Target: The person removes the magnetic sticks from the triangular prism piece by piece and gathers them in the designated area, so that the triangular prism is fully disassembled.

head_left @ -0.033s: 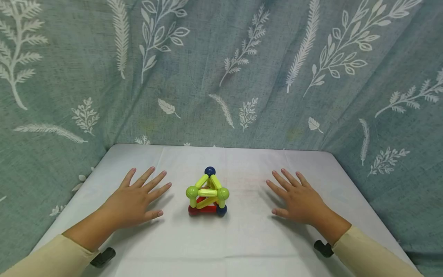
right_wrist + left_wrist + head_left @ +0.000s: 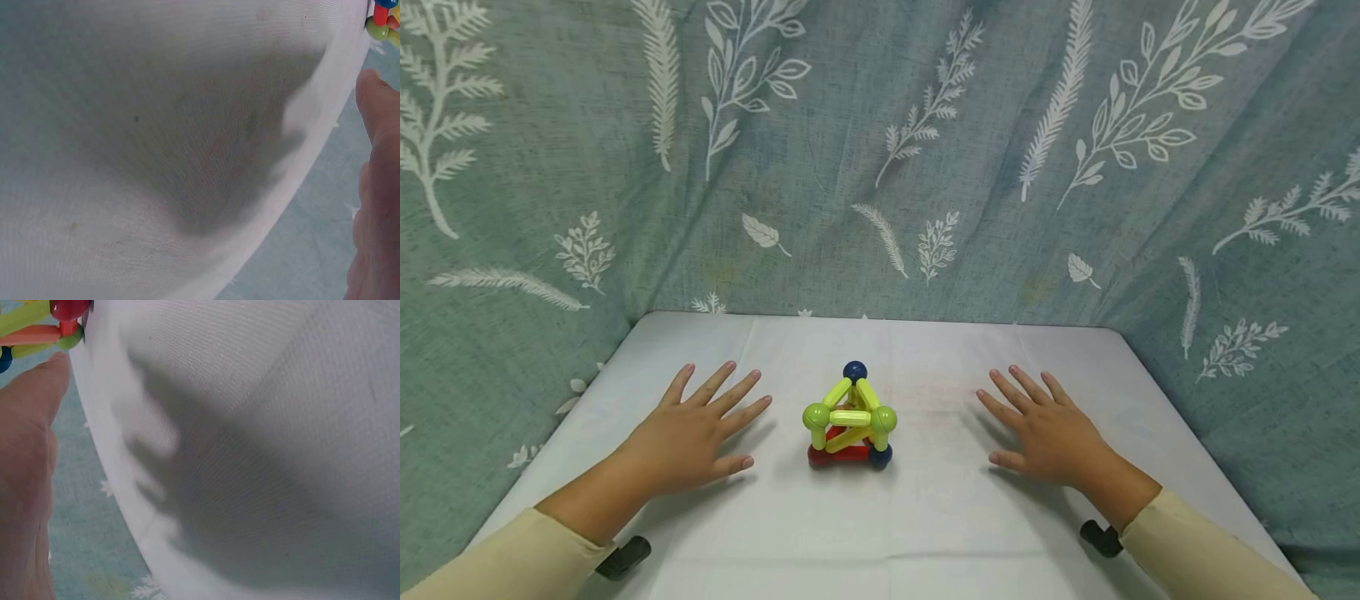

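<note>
A small structure of rods and balls [image 2: 850,418] stands on the white-covered table [image 2: 940,525], between the two hands. Its rods are yellow-green, yellow and red; its balls are green, dark blue and red, with a dark blue one on top. To its left, the left hand [image 2: 688,446] is held palm down with fingers spread, touching nothing. The right hand [image 2: 1048,437] mirrors it on the other side, also spread and apart from the structure. Both cast shadows on the cloth. Each wrist view catches part of the structure, with a green ball [image 2: 377,29] in the right one.
A blue-green curtain [image 2: 835,167] with white leaf prints surrounds the table's back and sides. Dark devices show beneath both wrists, the left device [image 2: 623,558] and the right device [image 2: 1101,538]. Faint creases run across the table cloth.
</note>
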The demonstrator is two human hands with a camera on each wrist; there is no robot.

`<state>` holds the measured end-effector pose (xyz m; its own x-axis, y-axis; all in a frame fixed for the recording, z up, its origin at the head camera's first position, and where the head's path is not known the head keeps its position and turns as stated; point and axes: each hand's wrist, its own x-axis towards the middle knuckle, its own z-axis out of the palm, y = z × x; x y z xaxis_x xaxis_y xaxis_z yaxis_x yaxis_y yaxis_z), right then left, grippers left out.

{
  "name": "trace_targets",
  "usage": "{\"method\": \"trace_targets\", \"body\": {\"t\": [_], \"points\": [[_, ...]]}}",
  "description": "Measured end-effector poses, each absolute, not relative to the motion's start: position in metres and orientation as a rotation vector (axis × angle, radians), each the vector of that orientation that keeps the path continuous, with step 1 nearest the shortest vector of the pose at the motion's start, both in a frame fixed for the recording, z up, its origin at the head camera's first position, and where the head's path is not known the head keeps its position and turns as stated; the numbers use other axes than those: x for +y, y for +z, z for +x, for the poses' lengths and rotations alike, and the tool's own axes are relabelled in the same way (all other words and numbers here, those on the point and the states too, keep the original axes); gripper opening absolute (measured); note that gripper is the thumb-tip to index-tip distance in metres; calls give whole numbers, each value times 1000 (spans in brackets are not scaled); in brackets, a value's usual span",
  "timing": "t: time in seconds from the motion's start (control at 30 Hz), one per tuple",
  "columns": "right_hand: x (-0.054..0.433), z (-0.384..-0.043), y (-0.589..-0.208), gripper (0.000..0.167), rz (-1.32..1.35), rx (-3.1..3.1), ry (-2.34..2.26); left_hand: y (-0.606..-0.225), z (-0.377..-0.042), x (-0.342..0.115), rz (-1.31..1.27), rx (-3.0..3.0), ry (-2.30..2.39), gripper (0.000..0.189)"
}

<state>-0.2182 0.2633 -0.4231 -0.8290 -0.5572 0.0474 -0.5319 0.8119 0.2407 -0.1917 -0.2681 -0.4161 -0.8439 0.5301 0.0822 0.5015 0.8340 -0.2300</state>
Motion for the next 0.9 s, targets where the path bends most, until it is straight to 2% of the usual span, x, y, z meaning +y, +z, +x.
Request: {"method": "trace_targets", "body": {"t": [0.4, 0.53, 0.73, 0.9], "points": [[259, -220, -429, 92, 858, -2904, -263, -417, -191, -268, -796, -2892, 287, 81], [248, -218, -428, 86, 868, -3012, -133, -422, -194, -264, -810, -2899, 252, 79], [215, -218, -428, 70, 824, -3205, 169, -429, -202, -242, -829, -3015, 105, 57], [187, -215, -431, 53, 803, -3136, 324, -433, -205, -219, -756, -3061, -204, 39]]}}
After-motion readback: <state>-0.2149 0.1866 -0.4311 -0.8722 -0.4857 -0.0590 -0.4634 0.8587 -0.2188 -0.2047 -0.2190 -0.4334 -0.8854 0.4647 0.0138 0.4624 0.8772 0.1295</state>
